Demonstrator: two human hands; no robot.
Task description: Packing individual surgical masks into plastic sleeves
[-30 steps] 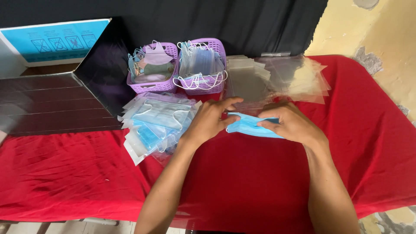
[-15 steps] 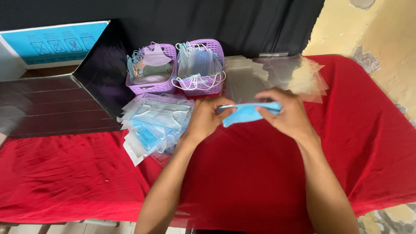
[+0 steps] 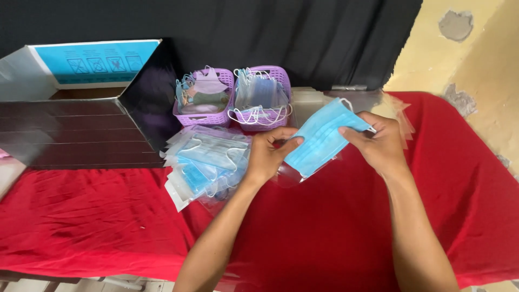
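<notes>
Both hands hold one blue face mask (image 3: 321,138) above the red tabletop (image 3: 108,216).
Left hand (image 3: 267,154) pinches its 8 o'clock edge, right hand (image 3: 378,141) its 2 o'clock end. Two purple baskets (image 3: 208,116) at 11 o'clock; open cloth at 6.

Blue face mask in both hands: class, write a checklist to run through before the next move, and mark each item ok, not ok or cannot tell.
1. Left hand grips the blue face mask: ok.
2. Right hand grips its other end: ok.
3. Mask lifted off the red tablecloth: ok.
4. Clear sleeve at the mask's lower edge, open: cannot tell.
5. Pile of bagged masks lies beside the left hand: ok.
6. Two purple baskets hold masks: ok.
</notes>
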